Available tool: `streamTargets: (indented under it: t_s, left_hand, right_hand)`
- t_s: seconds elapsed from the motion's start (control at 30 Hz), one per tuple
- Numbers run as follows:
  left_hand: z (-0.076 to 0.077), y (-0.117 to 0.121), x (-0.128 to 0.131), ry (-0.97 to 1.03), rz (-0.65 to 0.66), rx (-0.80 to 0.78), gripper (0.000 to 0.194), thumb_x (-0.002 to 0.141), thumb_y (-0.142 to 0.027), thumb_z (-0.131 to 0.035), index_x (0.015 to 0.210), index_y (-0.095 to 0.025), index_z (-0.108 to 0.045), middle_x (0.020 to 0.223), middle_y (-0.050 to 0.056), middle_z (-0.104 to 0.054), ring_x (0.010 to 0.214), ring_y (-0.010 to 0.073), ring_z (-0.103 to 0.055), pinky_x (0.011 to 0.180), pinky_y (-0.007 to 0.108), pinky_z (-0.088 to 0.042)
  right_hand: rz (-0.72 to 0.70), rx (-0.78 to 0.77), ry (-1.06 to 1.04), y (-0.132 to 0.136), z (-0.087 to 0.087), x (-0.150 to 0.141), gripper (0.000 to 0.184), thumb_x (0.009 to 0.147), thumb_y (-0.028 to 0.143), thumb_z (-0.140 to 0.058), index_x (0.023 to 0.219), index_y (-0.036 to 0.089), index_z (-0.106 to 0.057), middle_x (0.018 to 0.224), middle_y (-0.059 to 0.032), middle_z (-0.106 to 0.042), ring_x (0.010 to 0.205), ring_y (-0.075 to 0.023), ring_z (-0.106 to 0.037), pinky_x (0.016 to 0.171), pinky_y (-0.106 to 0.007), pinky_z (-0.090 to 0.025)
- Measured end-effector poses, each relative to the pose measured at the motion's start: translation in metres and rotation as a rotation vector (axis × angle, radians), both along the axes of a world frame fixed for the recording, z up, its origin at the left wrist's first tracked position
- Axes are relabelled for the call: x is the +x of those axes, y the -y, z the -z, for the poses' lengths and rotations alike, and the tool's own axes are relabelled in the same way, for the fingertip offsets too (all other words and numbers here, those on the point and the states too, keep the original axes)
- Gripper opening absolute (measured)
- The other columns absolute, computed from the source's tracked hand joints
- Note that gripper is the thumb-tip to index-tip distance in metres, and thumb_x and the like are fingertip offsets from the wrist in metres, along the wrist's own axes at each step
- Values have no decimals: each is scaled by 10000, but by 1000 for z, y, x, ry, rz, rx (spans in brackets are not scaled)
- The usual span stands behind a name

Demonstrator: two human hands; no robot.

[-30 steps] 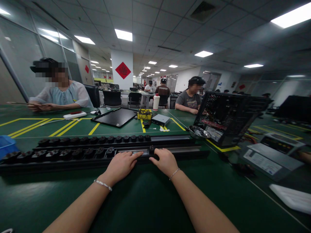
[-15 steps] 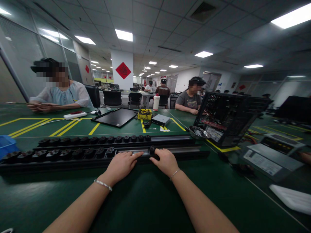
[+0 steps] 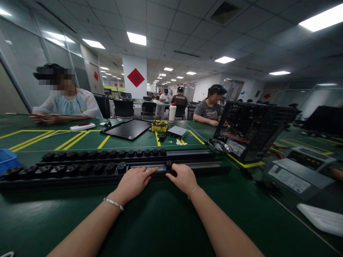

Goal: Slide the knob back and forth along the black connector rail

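Across the table in front of me runs a long black track (image 3: 198, 172) with a silver channel along its top. Round black socket modules (image 3: 85, 169) sit in a row on its left part. My left hand (image 3: 134, 180) lies on the front of the track, index finger stretched along the channel, holding nothing. Further right, my right hand (image 3: 183, 177) has its thumb and fingers at a single small black socket module (image 3: 168, 164) standing on the channel. The fingers partly hide their grip. Behind lies a second black track (image 3: 187, 152) with a similar row of modules.
At right stand an open computer case (image 3: 249, 132), a metal bowl (image 3: 219, 145) and a grey power supply (image 3: 300, 171). Beyond the tracks lie a dark screen panel (image 3: 128, 128), a yellow box (image 3: 160, 125) and a grey drive (image 3: 177, 132). A blue bin (image 3: 8, 160) is at left. Two people sit across.
My right hand and the single socket module have shifted very slightly right along the track. My left hand stays in place.
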State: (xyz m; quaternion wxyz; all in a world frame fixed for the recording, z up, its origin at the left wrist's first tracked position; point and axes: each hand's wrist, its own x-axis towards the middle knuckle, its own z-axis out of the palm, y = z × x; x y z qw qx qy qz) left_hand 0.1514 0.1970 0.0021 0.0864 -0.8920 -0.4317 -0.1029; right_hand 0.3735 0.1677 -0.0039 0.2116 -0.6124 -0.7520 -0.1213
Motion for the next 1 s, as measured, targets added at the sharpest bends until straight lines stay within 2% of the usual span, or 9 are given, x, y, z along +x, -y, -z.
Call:
streamTargets:
  t_s: [0.63,1.0]
  left_hand:
    - [-2,1,0,12,13,-13,437,900,-339,-378,1335,-368,-395,935,29,-646,831,186,-601,717,303,-418]
    - [-3,2,1,3,0,-16,446,896,-333,-383,1341,-366,-389,936,26,-642,853,183,-598,728,296,-410]
  right_hand:
    - [-19,7,-26,-2,3,3,211,796,427,-591,767,219,-573,773,-15,-654,773,-161,-567,761,-260,-366]
    - [2,-17,-3,0,1,2,223,807,443,-572,775,222,-574,783,-20,-656,787,-167,-572,750,-263,-368]
